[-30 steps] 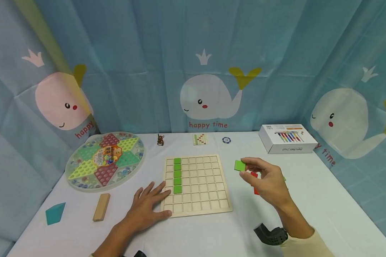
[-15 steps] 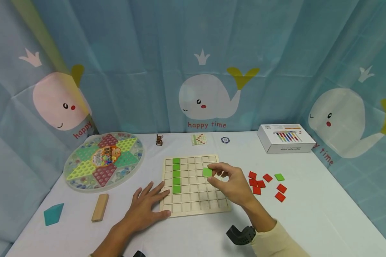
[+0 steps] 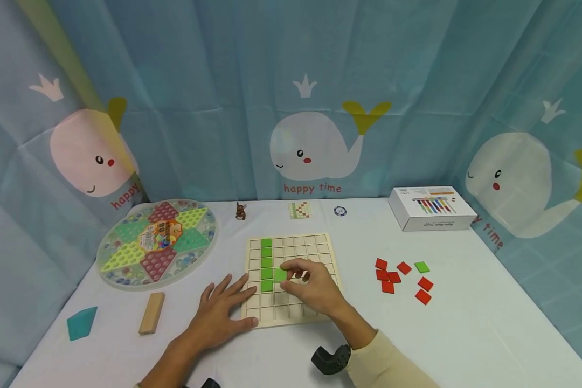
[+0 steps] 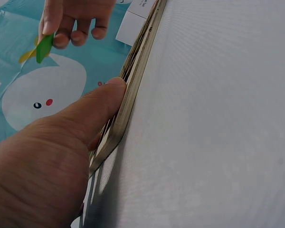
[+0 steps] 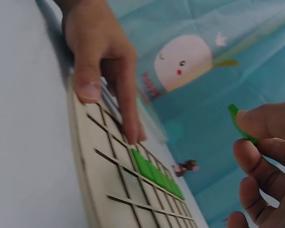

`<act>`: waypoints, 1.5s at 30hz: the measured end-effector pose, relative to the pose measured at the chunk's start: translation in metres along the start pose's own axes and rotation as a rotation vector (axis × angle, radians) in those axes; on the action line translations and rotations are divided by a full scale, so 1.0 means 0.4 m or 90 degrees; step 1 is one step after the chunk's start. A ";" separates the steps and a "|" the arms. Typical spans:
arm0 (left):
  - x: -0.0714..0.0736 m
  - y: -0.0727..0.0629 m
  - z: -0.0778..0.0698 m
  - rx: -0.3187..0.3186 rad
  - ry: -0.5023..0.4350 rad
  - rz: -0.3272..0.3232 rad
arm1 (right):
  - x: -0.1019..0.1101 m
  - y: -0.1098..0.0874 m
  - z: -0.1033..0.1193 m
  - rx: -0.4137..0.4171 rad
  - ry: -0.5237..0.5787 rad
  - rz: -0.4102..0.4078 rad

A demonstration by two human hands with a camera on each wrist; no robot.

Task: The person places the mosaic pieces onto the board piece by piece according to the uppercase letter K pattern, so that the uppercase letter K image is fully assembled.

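Observation:
A wooden grid board (image 3: 296, 312) lies flat on the white table, with a column of green square tiles (image 3: 267, 262) set in its second column from the left. My left hand (image 3: 218, 310) rests with spread fingers on the board's lower left edge; the left wrist view shows its thumb (image 4: 97, 102) on the rim. Over the board, my right hand (image 3: 315, 285) pinches one green tile (image 3: 279, 275) between thumb and fingers. That held tile (image 5: 240, 124) is above the board's surface in the right wrist view, just right of the column.
Several red tiles (image 3: 388, 287) and one green tile (image 3: 422, 267) lie to the right. Behind stand a white box (image 3: 434, 210), a poker chip (image 3: 340, 211), a pattern card (image 3: 299, 210) and a mouse figurine (image 3: 241, 210). A round game board (image 3: 157, 242), wooden block (image 3: 152, 313) and teal piece (image 3: 81, 323) lie left.
My right hand has carried the green tile leftward from beside the red tiles to over the board, near the green column. The left hand stays at the board's edge.

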State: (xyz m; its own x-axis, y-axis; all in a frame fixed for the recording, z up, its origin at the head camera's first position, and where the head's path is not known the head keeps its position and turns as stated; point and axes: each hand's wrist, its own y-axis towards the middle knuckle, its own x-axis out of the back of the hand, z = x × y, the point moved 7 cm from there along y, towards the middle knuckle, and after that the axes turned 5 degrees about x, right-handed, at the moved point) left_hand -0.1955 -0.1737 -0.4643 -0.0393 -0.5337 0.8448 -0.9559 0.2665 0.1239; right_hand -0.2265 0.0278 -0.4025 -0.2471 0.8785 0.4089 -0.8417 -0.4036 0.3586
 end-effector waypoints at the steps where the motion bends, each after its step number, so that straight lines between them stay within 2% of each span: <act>1: 0.000 0.000 0.000 -0.001 0.001 0.000 | -0.007 0.001 -0.005 -0.001 0.003 0.003; 6: 0.001 0.002 -0.002 -0.005 0.002 -0.002 | -0.044 0.004 -0.030 -0.012 -0.002 0.031; 15: -0.001 0.007 -0.008 -0.008 -0.001 0.007 | -0.090 -0.007 -0.069 -0.064 -0.065 0.090; 22: 0.005 0.005 -0.011 -0.005 -0.007 0.006 | -0.112 -0.003 -0.069 -0.019 -0.166 0.116; 27: 0.010 0.003 -0.013 -0.015 -0.005 -0.007 | -0.123 0.000 -0.066 0.017 -0.214 0.113; 32: 0.014 0.001 -0.014 -0.021 -0.006 -0.015 | -0.130 0.001 -0.066 0.008 -0.248 0.117; 36: 0.013 0.001 -0.012 -0.015 -0.005 -0.010 | -0.133 0.000 -0.069 -0.012 -0.254 0.127; 39: 0.011 0.000 -0.009 -0.010 -0.006 -0.008 | -0.126 0.000 -0.061 -0.009 -0.233 0.124; 45: 0.006 -0.001 -0.004 -0.003 0.000 -0.006 | -0.061 0.002 -0.014 0.009 -0.179 0.088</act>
State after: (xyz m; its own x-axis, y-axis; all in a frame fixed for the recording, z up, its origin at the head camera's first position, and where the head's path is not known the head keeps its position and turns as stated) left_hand -0.1947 -0.1736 -0.4615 -0.0306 -0.5361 0.8436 -0.9550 0.2649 0.1337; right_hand -0.2237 0.0074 -0.4168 -0.2146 0.7113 0.6693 -0.8022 -0.5193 0.2946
